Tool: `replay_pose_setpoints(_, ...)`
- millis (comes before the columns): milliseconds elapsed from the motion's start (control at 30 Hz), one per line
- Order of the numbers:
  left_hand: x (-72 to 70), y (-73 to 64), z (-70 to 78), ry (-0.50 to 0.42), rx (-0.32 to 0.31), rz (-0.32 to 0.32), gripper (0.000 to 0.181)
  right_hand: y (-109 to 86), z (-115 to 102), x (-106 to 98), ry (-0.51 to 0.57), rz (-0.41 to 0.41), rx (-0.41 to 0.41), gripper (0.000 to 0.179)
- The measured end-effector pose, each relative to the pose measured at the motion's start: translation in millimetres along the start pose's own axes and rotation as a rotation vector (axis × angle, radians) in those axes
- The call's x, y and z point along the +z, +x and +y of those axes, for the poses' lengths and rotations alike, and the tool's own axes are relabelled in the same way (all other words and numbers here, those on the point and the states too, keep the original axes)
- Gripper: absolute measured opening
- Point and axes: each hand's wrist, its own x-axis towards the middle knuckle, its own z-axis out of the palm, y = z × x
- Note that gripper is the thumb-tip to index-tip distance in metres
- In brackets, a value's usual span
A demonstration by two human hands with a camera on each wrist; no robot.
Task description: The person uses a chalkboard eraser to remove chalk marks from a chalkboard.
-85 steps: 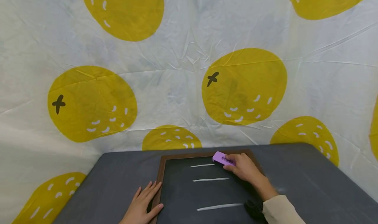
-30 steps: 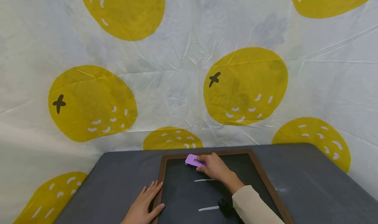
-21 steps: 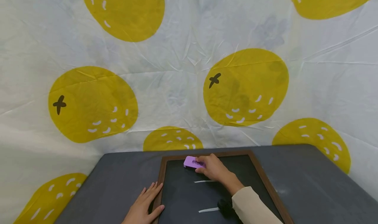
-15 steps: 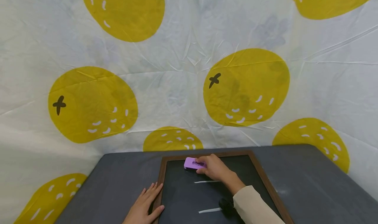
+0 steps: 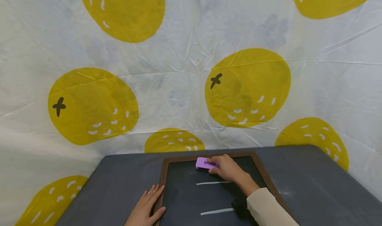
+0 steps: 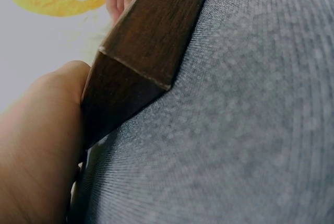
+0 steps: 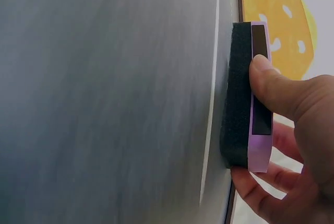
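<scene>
A chalkboard point(image 5: 182, 199) with a brown wooden frame lies on a grey-covered table. My right hand point(image 5: 228, 168) holds a purple eraser point(image 5: 203, 163) near the board's far edge. In the right wrist view the thumb presses the eraser's side, its dark felt pad point(image 7: 237, 93) facing the board. Below the eraser in the head view are two white chalk lines, the upper one point(image 5: 212, 183) and the lower one point(image 5: 218, 211). My left hand point(image 5: 144, 206) lies with extended fingers on the frame's left side; the left wrist view shows it beside a frame corner point(image 6: 130, 67).
Grey cloth point(image 5: 119, 176) covers the table around the board. Behind it hangs a white curtain point(image 5: 170, 100) printed with yellow fruit. A black object point(image 5: 238, 204) sits at the right wrist by the beige sleeve point(image 5: 265, 206). A faint chalk smudge point(image 5: 193, 173) shows left of the eraser.
The right hand has swept the eraser left along the top chalk line, then a little back to the right. That line has gone, leaving a faint smudge. My left hand stays in place.
</scene>
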Motion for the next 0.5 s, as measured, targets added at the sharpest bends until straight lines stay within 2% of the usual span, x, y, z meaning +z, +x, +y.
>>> replay_pose_setpoints(300, 0.3, 1.8, 0.1, -0.003, -0.011, -0.006, 0.063, -15.3, 18.5, -15.6, -0.023, 0.029, 0.084, 0.041)
replay_pose_setpoints(500, -1.5, 1.8, 3.6, -0.012, -0.018, -0.01, 0.065, -24.7, 25.1, -26.2, -0.088, 0.028, 0.118, 0.043)
